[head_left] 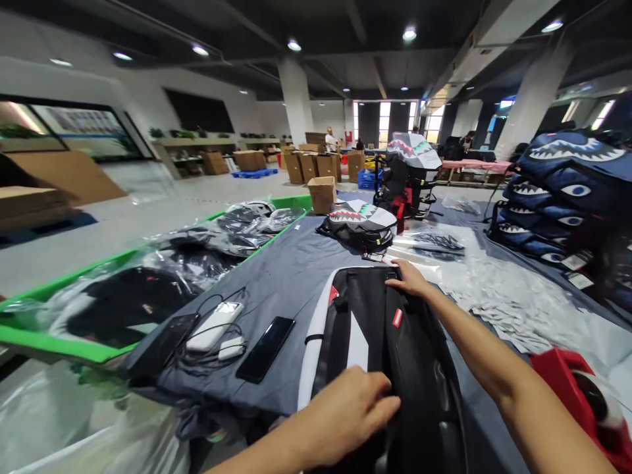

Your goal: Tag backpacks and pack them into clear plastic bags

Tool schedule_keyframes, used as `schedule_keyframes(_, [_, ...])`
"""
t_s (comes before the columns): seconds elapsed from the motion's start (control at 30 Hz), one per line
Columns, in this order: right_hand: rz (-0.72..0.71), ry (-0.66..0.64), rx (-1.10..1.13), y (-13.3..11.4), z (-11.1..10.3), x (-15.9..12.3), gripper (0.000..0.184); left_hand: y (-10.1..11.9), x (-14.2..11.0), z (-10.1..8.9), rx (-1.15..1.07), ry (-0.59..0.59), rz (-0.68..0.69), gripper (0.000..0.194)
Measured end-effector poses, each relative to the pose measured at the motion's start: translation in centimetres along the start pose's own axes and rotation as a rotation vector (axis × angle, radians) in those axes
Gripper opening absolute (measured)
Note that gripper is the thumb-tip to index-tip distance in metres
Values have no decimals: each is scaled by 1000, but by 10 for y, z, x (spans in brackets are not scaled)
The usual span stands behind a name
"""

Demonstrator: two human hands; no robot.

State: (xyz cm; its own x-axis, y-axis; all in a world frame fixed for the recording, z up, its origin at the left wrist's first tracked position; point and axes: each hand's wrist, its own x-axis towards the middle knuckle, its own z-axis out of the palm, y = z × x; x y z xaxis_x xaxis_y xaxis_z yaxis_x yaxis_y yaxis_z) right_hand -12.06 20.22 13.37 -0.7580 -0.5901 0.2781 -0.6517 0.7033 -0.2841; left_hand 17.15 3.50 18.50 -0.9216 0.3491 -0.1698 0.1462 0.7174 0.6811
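Note:
A black backpack (424, 375) with white side trim lies back panel up in front of me, its shoulder straps facing upward. At its top edge my right hand (411, 278) is closed on the backpack, thumb and fingers near the top handle area. Lower down, my left hand (348, 411) is curled over the left shoulder strap (358, 342), which has a white panel. Its fingertips are partly hidden, but the strap runs into its grasp. A small red label (397, 318) shows on the other strap.
On the dark tablecloth (281, 276) lie a phone (265, 349) and a white power bank (214, 327) with cables. A green-edged bin (103, 349) holds bagged goods at left. Shark-face backpacks (363, 220) sit beyond; blue ones (567, 191) are stacked right. A red tape dispenser (567, 388) is near my right arm.

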Motion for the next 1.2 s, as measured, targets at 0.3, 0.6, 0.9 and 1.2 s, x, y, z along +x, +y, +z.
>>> schedule_keyframes(0.3, [-115, 303, 81, 27, 42, -17, 46, -127, 159, -90, 369, 570, -102, 70])
schedule_keyframes(0.6, [-222, 485, -19, 15, 51, -69, 39, -150, 155, -28, 467, 784, 232, 50])
schedule_keyframes(0.9, [-228, 482, -109, 2, 59, -94, 36, -147, 135, 3, 639, 878, 216, 38])
schedule_keyframes(1.2, [-92, 86, -75, 13, 71, -91, 27, -167, 152, -1, 596, 486, -19, 25])
